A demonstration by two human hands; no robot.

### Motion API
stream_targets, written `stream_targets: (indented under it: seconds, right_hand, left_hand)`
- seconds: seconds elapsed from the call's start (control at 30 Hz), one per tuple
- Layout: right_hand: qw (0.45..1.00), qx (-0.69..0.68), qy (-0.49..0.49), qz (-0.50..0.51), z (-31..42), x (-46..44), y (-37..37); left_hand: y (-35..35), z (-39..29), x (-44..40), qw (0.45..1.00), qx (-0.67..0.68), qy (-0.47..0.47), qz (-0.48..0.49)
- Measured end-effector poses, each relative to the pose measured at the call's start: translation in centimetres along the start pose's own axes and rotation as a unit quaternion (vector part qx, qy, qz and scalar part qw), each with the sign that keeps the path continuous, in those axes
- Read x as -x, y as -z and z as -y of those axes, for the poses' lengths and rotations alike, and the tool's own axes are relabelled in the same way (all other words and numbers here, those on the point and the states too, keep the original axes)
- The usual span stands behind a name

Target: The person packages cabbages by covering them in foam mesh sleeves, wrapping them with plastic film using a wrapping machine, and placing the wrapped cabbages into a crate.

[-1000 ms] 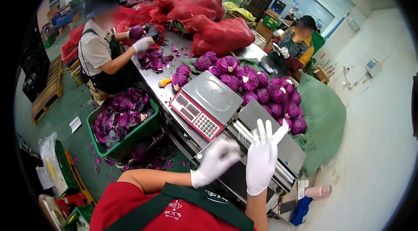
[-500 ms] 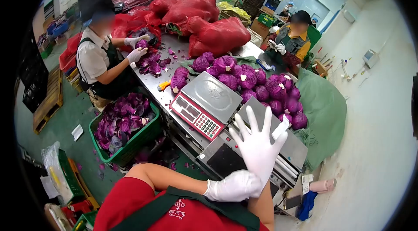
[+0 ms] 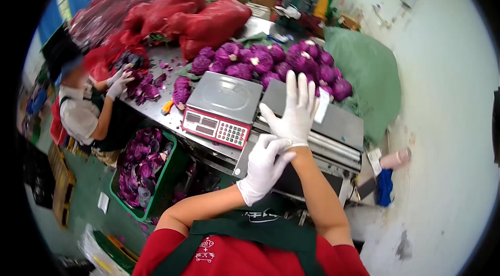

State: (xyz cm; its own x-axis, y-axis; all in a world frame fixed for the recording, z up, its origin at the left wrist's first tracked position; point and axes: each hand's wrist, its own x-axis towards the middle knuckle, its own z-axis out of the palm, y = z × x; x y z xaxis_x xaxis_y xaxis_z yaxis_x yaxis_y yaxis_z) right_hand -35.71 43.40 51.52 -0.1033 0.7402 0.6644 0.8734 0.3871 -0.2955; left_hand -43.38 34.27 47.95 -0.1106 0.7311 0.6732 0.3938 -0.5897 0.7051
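Observation:
White gloves cover both my hands. My right hand [image 3: 292, 114] is raised over the front of the grey wrapping or sealing machine [image 3: 341, 125], its fingers stretched upward and the thumb out to the left. At my right wrist, my left hand [image 3: 264, 167] pinches the cuff of the right glove [image 3: 295, 144] between thumb and fingers. Left of the hands stands a red and silver digital scale [image 3: 224, 96], its plate bare. Heads of purple cabbage [image 3: 260, 61] are piled behind the scale and machine. A white paper strip [image 3: 322, 107] hangs beside my right fingers.
A green crate [image 3: 172, 172] of purple leaves stands on the floor at left. One co-worker's gloved hands [image 3: 119, 82] handle cabbage leaves; another person [image 3: 302, 0] stands at the far end. Red mesh sacks [image 3: 213, 23], an orange-handled tool [image 3: 166, 107] and a green sack [image 3: 364, 78] surround the work area.
My view has shifted. My right hand has turned, its thumb now on the left. My left hand has shifted from the right forearm side to the front of the glove cuff.

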Motion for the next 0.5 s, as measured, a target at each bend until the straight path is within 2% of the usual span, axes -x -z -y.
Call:
stream_targets:
  seconds: [0.1,0.17,0.27,0.3,0.4,0.43,0.5]
  right_hand:
    - [0.999,0.032,-0.006,-0.023,-1.6,0.4,-0.5]
    - [0.996,0.085,-0.001,-0.032,-3.0,0.4,0.0]
    - [0.993,0.105,-0.042,-0.022,-6.2,0.4,0.8]
    - [0.991,0.116,-0.054,-0.029,-7.5,0.4,1.3]
    - [0.986,0.135,-0.098,-0.024,-11.5,0.0,3.2]
    - [0.984,0.141,-0.102,-0.033,-13.2,-0.1,3.5]
    - [0.981,0.156,-0.115,-0.022,-16.7,-0.6,5.0]
  left_hand:
    - [-1.1,0.8,-0.9,1.000,0.008,-0.026,0.010]
    - [-2.2,0.7,-1.4,0.997,0.059,0.033,0.043]
    - [-5.2,0.4,-1.3,0.997,0.045,-0.021,0.058]
    - [-6.4,0.3,-1.6,0.995,0.017,-0.073,0.059]
    - [-10.9,0.4,-1.8,0.988,-0.049,-0.118,0.092]
    - [-12.5,-0.2,-2.0,0.987,-0.041,-0.121,0.101]
    - [-16.0,-1.2,-2.8,0.987,0.012,-0.043,0.156]
